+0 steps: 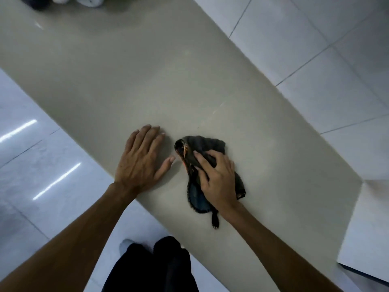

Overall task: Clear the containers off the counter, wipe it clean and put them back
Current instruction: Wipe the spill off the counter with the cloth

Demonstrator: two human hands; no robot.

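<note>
A beige counter runs diagonally through the head view. A dark, crumpled cloth with an orange-edged fold lies on it near the front edge. My right hand lies on top of the cloth, fingers bent and gripping it against the counter. My left hand rests flat on the bare counter just left of the cloth, fingers straight and spread. At the far top edge several containers are partly cut off by the frame.
White tiled wall borders the counter's right side, with a corner at the lower right. Glossy white floor tiles lie to the left. My dark trouser legs and a grey-socked foot stand below the counter's edge.
</note>
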